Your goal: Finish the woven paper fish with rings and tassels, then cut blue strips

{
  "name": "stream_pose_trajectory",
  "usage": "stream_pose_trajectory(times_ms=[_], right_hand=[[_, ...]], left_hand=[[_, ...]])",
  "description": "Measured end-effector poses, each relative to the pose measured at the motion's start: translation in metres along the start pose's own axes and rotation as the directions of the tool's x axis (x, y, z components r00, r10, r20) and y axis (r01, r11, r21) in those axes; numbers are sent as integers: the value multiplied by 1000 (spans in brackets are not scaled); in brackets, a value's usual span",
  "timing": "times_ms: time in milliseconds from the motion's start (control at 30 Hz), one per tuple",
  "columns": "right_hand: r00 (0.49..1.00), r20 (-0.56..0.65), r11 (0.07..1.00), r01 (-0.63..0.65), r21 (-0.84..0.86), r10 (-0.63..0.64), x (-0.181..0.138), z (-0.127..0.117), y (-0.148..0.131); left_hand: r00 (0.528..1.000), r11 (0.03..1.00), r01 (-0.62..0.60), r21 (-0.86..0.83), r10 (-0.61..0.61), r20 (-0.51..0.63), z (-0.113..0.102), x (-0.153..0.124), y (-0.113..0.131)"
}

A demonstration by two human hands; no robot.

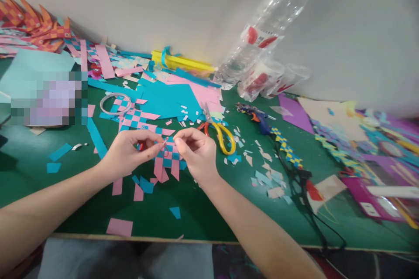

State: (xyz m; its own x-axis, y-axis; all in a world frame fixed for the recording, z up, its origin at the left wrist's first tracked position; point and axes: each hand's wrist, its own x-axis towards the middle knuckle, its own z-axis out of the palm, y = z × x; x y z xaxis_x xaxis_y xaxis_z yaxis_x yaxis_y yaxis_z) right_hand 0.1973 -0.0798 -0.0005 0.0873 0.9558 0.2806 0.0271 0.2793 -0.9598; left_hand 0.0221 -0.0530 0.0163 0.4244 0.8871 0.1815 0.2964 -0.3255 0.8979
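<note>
My left hand (pixel 132 152) pinches a thin red string (pixel 166 151) between thumb and fingertips; a small loop of it hangs below. Close beside it, my right hand (pixel 199 152) is closed in a pinch at the string's other side, though what lies between its fingertips is too small to make out clearly. Under both hands lies a woven paper piece (pixel 134 118) in pink and blue checks, with loose strip ends. Just right of my right hand rest scissors (pixel 225 139) with yellow and red handles. A clear tape roll (pixel 115 103) sits behind my left hand.
Blue paper sheets (pixel 170 98) lie behind the hands. To the right are a blue glue gun (pixel 260 120) with a black cord, paper scraps (pixel 270 178) and a purple case (pixel 369 200). A tall plastic bottle (pixel 262 30) and plastic cups (pixel 262 78) stand by the wall.
</note>
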Motion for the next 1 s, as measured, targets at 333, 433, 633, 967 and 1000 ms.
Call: stream_pose_trajectory(times_ms=[333, 433, 633, 967, 1000], right_hand=[[982, 43, 965, 188, -181, -183, -7, 6, -3], [978, 66, 953, 208, -221, -198, -6, 4, -3], [972, 34, 935, 235, -264, -234, -6, 3, -3], [973, -25, 934, 214, -285, -230, -3, 0, -2], [972, -24, 934, 216, -283, -232, -3, 0, -3]], left_hand=[[998, 998, -60, 26, 60, 19, 0, 0, -1], [999, 998, -44, 41, 43, 5, 0, 0, 0], [999, 998, -44, 53, 44, 13, -1, 1, 1], [1000, 997, -15, 75, 15, 4, -3, 1, 2], [1000, 997, -12, 78, 12, 1, -4, 1, 3]])
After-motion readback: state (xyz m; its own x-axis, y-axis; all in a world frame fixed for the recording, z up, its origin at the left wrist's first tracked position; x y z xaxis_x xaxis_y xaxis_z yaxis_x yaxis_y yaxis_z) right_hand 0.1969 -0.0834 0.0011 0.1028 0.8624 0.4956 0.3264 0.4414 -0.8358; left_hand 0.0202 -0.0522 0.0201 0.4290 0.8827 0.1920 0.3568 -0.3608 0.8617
